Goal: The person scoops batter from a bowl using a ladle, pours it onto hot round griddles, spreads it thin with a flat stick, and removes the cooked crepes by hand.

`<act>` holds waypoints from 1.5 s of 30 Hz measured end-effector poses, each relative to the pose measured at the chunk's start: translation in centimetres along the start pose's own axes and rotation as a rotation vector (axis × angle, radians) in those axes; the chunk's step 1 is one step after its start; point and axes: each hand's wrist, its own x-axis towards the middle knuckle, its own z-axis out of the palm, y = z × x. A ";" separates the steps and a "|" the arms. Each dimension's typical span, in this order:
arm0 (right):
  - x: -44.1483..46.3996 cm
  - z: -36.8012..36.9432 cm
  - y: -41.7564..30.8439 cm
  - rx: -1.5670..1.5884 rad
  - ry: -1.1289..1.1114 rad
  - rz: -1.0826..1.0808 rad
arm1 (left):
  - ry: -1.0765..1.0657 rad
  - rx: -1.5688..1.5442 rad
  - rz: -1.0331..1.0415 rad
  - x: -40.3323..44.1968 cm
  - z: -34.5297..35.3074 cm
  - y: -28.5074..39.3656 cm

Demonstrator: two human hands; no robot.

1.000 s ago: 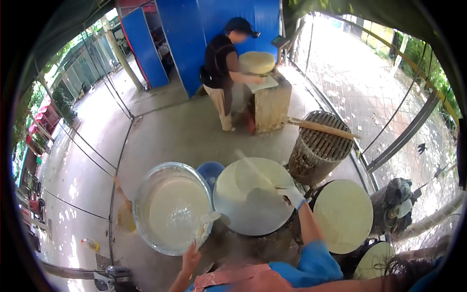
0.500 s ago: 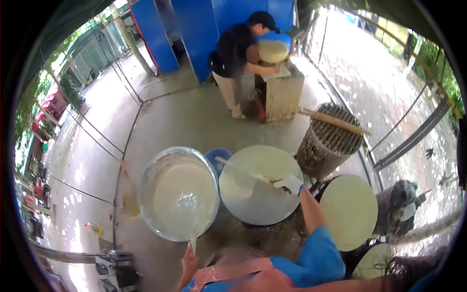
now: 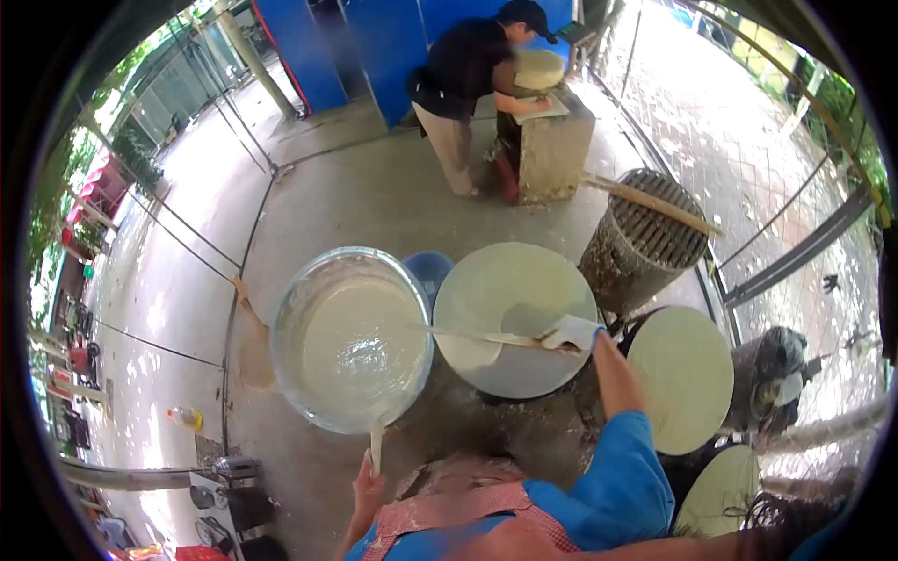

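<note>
My right hand [image 3: 572,334], in a white glove, is closed round a long thin wooden spatula [image 3: 482,335]. The spatula lies across a round griddle [image 3: 552,369], its far tip reaching the rim of the batter basin [image 3: 286,397]. Pale batter [image 3: 514,271] coats the griddle's far side and a lower-left patch, while grey surface shows elsewhere. My left hand [image 3: 368,484] grips a pale-handled tool [image 3: 376,451] at the basin's near rim; its other end is hidden in white batter [image 3: 360,341].
Another round griddle [image 3: 683,379] with a pale sheet stands at right, a further one [image 3: 720,491] below it. Behind is a slatted drum [image 3: 641,248] with a wooden stick [image 3: 655,204] across it. A co-worker [image 3: 458,84] bends over a block-shaped stand [image 3: 554,159]. A blue bucket [image 3: 430,269] sits between basin and griddle.
My right hand has swung the spatula from pointing up-left to nearly level across the griddle. The grey area has shifted in shape. My left hand stays at the basin rim; the view has tilted.
</note>
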 end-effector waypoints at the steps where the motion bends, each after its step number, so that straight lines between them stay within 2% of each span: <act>1: -1.8 0.4 0.4 -0.055 -0.071 0.103 | -0.015 0.019 -0.043 0.0 -0.8 0.3; 2: -5.8 -0.2 0.3 -0.082 -0.113 0.403 | -0.029 0.027 -0.089 0.1 -1.4 0.9; 3: -9.5 -0.2 6.5 -0.352 -0.042 -0.274 | -0.043 0.030 -0.142 0.0 -1.8 1.1; 5: -19.6 3.3 3.2 -0.125 0.169 0.440 | -0.062 -0.048 -0.065 0.9 -2.8 -1.6; 6: -24.1 6.6 1.9 0.031 0.339 0.480 | -0.075 -0.090 -0.024 1.5 -3.4 -3.0; 7: -28.0 9.8 2.4 0.189 0.520 0.510 | -0.143 -0.167 -0.118 1.9 -4.1 -4.1; 8: -30.4 12.4 6.7 0.544 0.599 0.482 | -0.219 -0.238 -0.205 2.6 -5.1 -4.7; 9: -29.9 18.0 0.9 0.564 0.610 0.363 | -0.304 -0.297 -0.296 3.3 -6.4 -4.8; 10: -27.3 22.9 0.1 0.496 0.756 0.214 | -0.372 -0.406 -0.372 4.1 -7.5 -4.8; 12: -22.3 29.8 2.0 0.552 0.936 0.280 | -0.485 -0.634 -0.546 4.1 -9.3 -5.0; 13: -18.6 33.4 0.3 0.595 1.025 0.263 | -0.497 -0.731 -0.652 4.3 -10.2 -4.6; 14: -12.9 36.0 7.3 0.364 1.169 -0.092 | -0.504 -0.820 -0.759 4.2 -10.9 -4.6; 15: -8.3 38.4 6.1 0.152 1.308 -0.147 | -0.587 -1.004 -0.806 4.3 -11.5 -5.2; 16: -6.1 39.9 3.1 -0.144 1.289 -0.005 | -0.668 -1.185 -0.850 4.4 -12.2 -5.8; 17: -4.1 40.4 2.6 -0.297 1.226 0.097 | -0.744 -1.356 -0.891 4.4 -13.2 -6.2; 20: -6.7 40.4 2.7 -0.760 1.132 0.432 | -0.946 -1.641 -0.777 3.1 -14.7 -5.0; 21: -8.6 40.2 3.9 -0.857 1.207 0.442 | -1.038 -1.709 -0.687 2.6 -14.9 -5.1; 22: -10.6 39.9 4.9 -0.871 1.230 0.484 | -1.007 -1.704 -0.688 2.1 -15.3 -4.8; 24: -12.1 39.3 5.3 -0.670 1.294 0.518 | -0.968 -1.716 -0.764 1.0 -16.0 -2.9; 26: -8.2 38.7 4.6 -0.387 1.535 0.176 | -0.940 -1.796 -0.823 0.1 -15.8 -3.0; 28: -4.0 38.7 1.9 -0.121 1.326 0.210 | -1.051 -1.877 -0.821 -0.2 -15.1 -2.9; 30: -4.3 39.1 0.5 -0.415 1.186 0.229 | -1.035 -1.950 -0.895 -0.8 -14.7 -3.5; 33: -8.9 36.2 4.5 -0.660 1.276 0.243 | -1.008 -1.938 -0.853 -1.7 -14.7 -3.1; 34: -9.7 34.0 7.0 -0.652 1.267 0.260 | -1.045 -1.961 -0.791 -1.8 -14.4 -3.4; 35: -10.3 33.1 5.9 -0.546 1.331 0.221 | -1.014 -1.944 -0.783 -1.8 -14.1 -4.3; 36: -10.8 31.8 4.1 -0.447 1.386 0.188 | -0.997 -1.951 -0.810 -1.7 -13.6 -4.9; 38: -7.8 31.1 2.4 -0.455 1.422 0.180 | -0.981 -1.980 -0.889 -1.4 -12.4 -5.6; 39: -6.4 31.7 1.7 -0.477 1.310 0.184 | -0.973 -1.983 -0.921 -1.1 -11.8 -5.1; 40: -5.9 32.9 2.4 -0.637 1.247 0.035 | -0.964 -1.986 -0.952 -0.8 -11.2 -4.5; 42: -8.4 35.1 2.6 -0.600 1.058 0.200 | -0.913 -1.944 -0.992 -1.0 -10.7 -2.5; 44: -11.2 32.8 5.0 -0.643 1.131 0.356 | -0.892 -1.901 -1.026 -1.4 -10.5 -1.1; 45: -12.2 30.0 6.3 -0.581 1.213 0.313 | -0.892 -1.863 -1.005 -1.3 -10.1 -0.8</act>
